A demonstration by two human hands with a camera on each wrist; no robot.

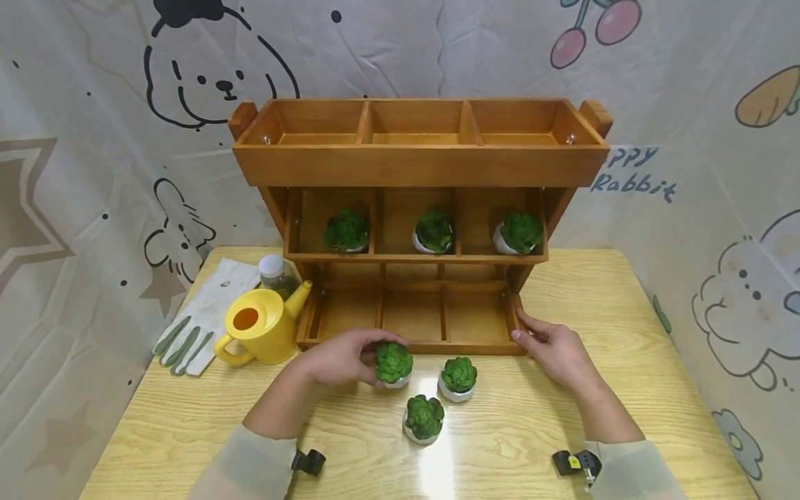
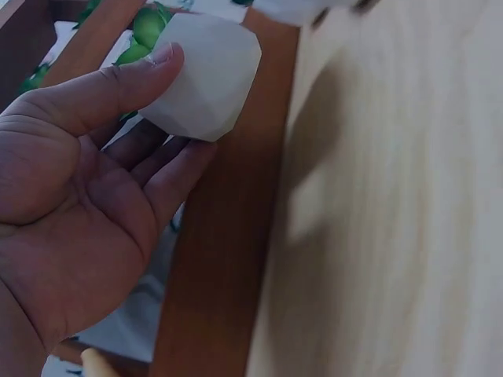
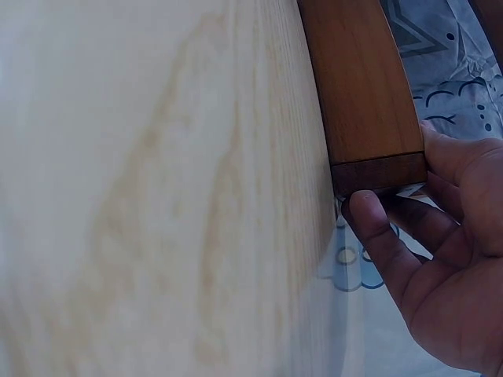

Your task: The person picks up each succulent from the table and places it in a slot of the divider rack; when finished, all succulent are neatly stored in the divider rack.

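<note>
My left hand (image 1: 344, 357) holds a small potted succulent (image 1: 394, 364) in front of the lowest tier of a wooden shelf (image 1: 422, 167). In the left wrist view the thumb and fingers pinch its white faceted pot (image 2: 208, 75), lifted off the table. At the shelf's lower right end, my right hand (image 1: 556, 351) grips the front corner, thumb at the front and fingers along the side. Two more potted succulents stand on the table, one (image 1: 459, 379) nearer the shelf and another (image 1: 424, 419) closer to me. The lowest tier's three compartments hold nothing.
Three potted succulents sit in the middle tier, left (image 1: 346, 230), centre (image 1: 434, 232) and right (image 1: 521, 232). Left of the shelf are a yellow watering can (image 1: 269, 330), a white-lidded jar (image 1: 275, 272) and gloves (image 1: 200, 312). Printed cloth hangs behind the table (image 1: 594, 298).
</note>
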